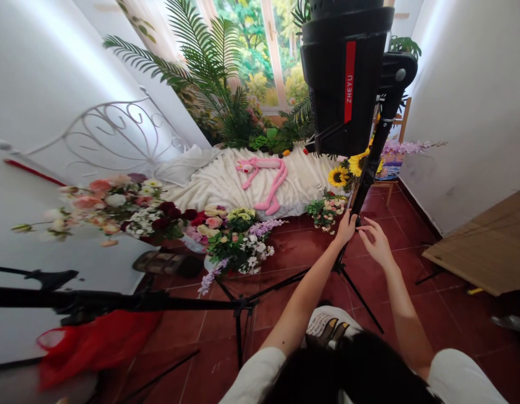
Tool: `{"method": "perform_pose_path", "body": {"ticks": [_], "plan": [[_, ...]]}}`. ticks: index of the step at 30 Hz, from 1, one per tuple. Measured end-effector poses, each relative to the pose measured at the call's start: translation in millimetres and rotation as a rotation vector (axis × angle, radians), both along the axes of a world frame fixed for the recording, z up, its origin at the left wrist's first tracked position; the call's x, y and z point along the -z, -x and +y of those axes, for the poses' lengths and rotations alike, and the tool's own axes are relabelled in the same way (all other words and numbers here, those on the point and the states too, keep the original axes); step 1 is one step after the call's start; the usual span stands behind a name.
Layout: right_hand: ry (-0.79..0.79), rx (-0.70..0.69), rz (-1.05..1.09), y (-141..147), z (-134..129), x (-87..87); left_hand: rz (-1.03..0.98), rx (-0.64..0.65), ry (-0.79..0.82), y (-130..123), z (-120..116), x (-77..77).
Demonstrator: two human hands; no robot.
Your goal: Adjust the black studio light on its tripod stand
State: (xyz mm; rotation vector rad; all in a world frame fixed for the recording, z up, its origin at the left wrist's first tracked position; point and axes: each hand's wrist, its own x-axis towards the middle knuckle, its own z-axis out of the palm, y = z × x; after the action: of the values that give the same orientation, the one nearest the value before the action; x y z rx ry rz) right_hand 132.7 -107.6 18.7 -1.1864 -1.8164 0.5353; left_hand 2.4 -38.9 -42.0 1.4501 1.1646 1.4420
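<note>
A black studio light (333,73) with a red label reading ZHEYU sits on top of a black light stand (364,185). My left hand (346,227) is wrapped round the stand's pole, well below the lamp. On the pole's right side, my right hand (376,244) has its fingers apart, the fingertips close to the pole at the same height. Whether those fingertips touch a knob there, I cannot tell. Lower down, the stand's legs spread over the red tiled floor (293,247).
A pink plush toy (266,164) lies on a bed with a white furry cover (213,174). Flower bunches (238,235) stand along its front. Another black stand (192,303) crosses the lower left above a red bag (104,342). A wooden board (487,241) leans at right.
</note>
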Motion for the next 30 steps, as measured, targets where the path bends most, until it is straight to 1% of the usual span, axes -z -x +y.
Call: {"method": "perform_pose_path", "body": {"ticks": [3,7,12,15,18,21,25,30], "plan": [[0.025,0.000,0.015,2,-5,9.2,0.002,0.011,0.012,0,1,1.3],[0.048,0.013,0.043,4,-6,17.3,-0.015,0.015,0.025,0,-1,-2.3],[0.141,0.039,0.166,5,-10,29.9,-0.045,0.021,0.065,0,-4,-6.9],[0.225,0.063,0.230,4,-13,38.4,-0.022,0.005,0.059,0,-2,-5.0],[0.263,0.057,0.255,4,-14,44.8,-0.002,-0.009,0.035,0,1,-1.1],[0.273,0.105,0.286,3,-10,47.4,-0.007,-0.008,0.037,0,1,-0.2],[0.302,0.176,0.277,5,-7,46.1,-0.027,-0.007,0.068,-1,-2,-6.2],[0.332,0.193,0.270,12,-11,48.4,-0.027,-0.034,0.089,-2,-5,-13.4]]}}
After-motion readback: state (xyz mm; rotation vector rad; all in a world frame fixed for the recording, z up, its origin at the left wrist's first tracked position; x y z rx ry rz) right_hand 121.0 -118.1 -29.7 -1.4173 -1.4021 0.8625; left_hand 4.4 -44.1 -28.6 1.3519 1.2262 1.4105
